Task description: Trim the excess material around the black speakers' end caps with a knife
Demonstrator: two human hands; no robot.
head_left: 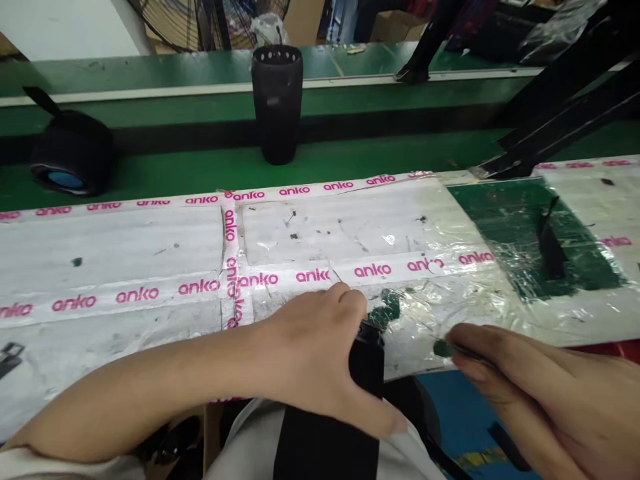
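My left hand [320, 360] is wrapped over a black object [369, 363] at the table's near edge, above my lap. Its thumb lies along the near side, and much of the object is hidden under the palm. Whether the black area lower on my lap belongs to it, I cannot tell. To the right, my right hand [535, 387] is closed in a pinch, apart from the black object. A thin dark edge shows between its fingers, too little to name.
A white-covered worktable [310, 233] with pink-lettered tape spans the view. Behind it stand a black cylinder [277, 107] with a holed rim and a round black speaker-like thing [73, 153]. A black strap-like piece [553, 247] is at right, below dark slanting bars [565, 120].
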